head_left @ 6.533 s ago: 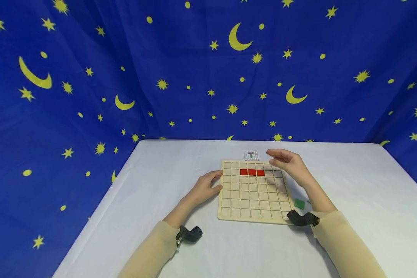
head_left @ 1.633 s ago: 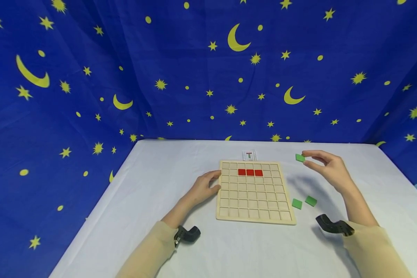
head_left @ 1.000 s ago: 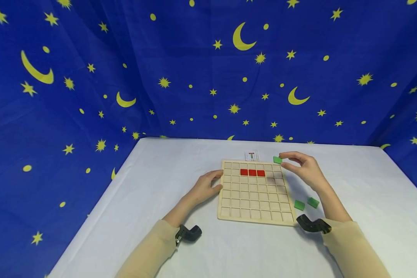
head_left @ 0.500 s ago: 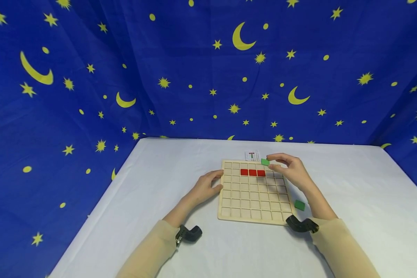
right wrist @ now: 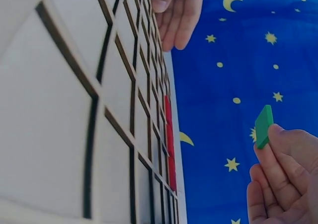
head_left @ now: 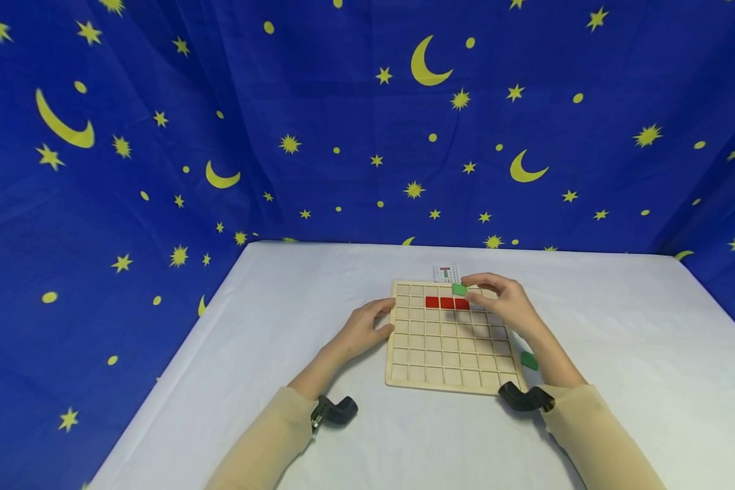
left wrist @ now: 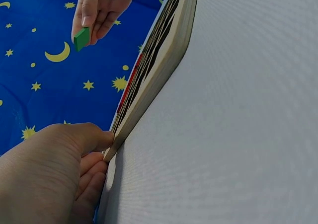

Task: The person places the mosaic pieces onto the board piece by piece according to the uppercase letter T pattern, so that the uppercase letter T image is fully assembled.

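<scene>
A pale wooden grid board (head_left: 430, 356) lies on the table, with three red tiles (head_left: 447, 303) side by side in its second row from the far edge. My left hand (head_left: 356, 333) rests at the board's left side, thumb tip and fingertips against the edge. Between thumb and fingers, my right hand (head_left: 507, 305) pinches a green square tile (head_left: 459, 289). In the right wrist view the tile (right wrist: 264, 127) stands tilted, raised off the board. From the head it overlaps the board's far row, just behind the rightmost red tile.
A small printed card (head_left: 446, 273) with a grid and a red and green T shape lies beyond the board. Another green tile (head_left: 529, 361) sits on the white table by the board's right edge, partly behind the right wrist. A blue star-and-moon curtain (head_left: 343, 122) surrounds the table.
My right hand has carried the green tile leftward, from right of the board to above its far rows. The right forearm now hides one loose green tile. My left hand has stayed put.
</scene>
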Demonstrator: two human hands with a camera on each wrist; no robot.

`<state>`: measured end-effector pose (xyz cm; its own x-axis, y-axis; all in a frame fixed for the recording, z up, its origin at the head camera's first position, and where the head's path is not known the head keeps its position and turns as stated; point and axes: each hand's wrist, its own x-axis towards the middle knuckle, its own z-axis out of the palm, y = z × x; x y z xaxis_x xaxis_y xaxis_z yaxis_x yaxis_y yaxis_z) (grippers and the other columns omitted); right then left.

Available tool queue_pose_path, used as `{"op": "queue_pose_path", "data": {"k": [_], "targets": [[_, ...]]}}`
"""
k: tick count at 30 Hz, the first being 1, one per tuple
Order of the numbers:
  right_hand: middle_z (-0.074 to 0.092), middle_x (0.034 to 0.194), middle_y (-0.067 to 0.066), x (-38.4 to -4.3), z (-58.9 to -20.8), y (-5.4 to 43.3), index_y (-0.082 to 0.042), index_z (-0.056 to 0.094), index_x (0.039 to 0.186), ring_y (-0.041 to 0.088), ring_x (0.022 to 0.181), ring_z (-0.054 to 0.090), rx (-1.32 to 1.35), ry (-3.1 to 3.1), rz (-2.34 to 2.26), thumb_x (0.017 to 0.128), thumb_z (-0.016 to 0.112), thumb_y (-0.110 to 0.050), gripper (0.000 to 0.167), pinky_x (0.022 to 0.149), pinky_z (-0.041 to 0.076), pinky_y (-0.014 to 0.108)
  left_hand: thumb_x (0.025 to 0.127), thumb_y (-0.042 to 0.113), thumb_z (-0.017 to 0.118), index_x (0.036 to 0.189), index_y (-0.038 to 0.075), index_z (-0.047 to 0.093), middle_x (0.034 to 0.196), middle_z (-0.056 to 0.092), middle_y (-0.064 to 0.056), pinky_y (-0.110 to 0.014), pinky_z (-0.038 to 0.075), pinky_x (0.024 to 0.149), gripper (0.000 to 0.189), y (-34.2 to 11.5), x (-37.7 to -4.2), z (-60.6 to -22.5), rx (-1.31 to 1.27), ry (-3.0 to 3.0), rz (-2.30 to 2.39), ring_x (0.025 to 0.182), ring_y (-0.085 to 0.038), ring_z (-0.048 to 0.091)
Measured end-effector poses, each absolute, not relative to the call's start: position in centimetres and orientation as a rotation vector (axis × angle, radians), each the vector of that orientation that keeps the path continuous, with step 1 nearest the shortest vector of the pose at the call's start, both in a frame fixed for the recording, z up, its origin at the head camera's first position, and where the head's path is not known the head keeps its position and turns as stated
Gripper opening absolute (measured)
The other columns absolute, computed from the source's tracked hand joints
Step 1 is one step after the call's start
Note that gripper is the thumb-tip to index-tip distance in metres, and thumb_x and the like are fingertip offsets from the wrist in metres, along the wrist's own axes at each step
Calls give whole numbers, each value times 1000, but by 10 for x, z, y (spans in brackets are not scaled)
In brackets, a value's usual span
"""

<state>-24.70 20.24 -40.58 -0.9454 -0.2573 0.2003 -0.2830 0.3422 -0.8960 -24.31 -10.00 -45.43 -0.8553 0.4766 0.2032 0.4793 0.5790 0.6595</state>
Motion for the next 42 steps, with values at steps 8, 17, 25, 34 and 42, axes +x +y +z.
{"op": "queue_pose_path", "data": {"k": [8, 17, 25, 34, 42], "targets": [[62, 118, 12, -248, -415, 198, -4, 64, 115, 32, 121, 48, 538, -2574, 1672, 88, 69, -20, 32, 104, 33, 55, 89, 10, 63, 137, -2, 45, 129, 54, -14, -29, 42, 100, 53, -100, -243, -456, -847, -2778, -1169, 117, -23, 53], [60, 122, 11, -251, -432, 197, -1, 65, 115, 32, 118, 50, 605, -2580, 1667, 87, 70, -18, 32, 99, 41, 51, 89, 9, 63, 137, -2, 44, 130, 53, -14, -31, 42, 101, 53, -101, -243, -455, -842, -2775, -1197, 117, -24, 52], [59, 122, 16, -245, -437, 189, 0, 64, 115, 35, 111, 55, 574, -2653, 1630, 87, 67, -8, 29, 93, 47, 46, 89, 9, 63, 138, -2, 44, 131, 53, -14, -32, 41, 101, 53, -100, -243, -455, -829, -2790, -1190, 118, -24, 52], [63, 116, 9, -248, -452, 191, -7, 68, 111, 27, 103, 61, 593, -2672, 1499, 85, 71, -12, 27, 87, 51, 41, 90, 11, 63, 138, 0, 44, 131, 53, -13, -28, 41, 101, 54, -100, -242, -456, -830, -2797, -1182, 118, -23, 52], [64, 112, 7, -247, -454, 189, -9, 69, 110, 26, 104, 59, 613, -2668, 1350, 84, 72, -10, 26, 87, 51, 43, 90, 11, 63, 138, 0, 44, 131, 53, -13, -28, 42, 101, 54, -101, -242, -456, -833, -2793, -1186, 118, -23, 52]]}}
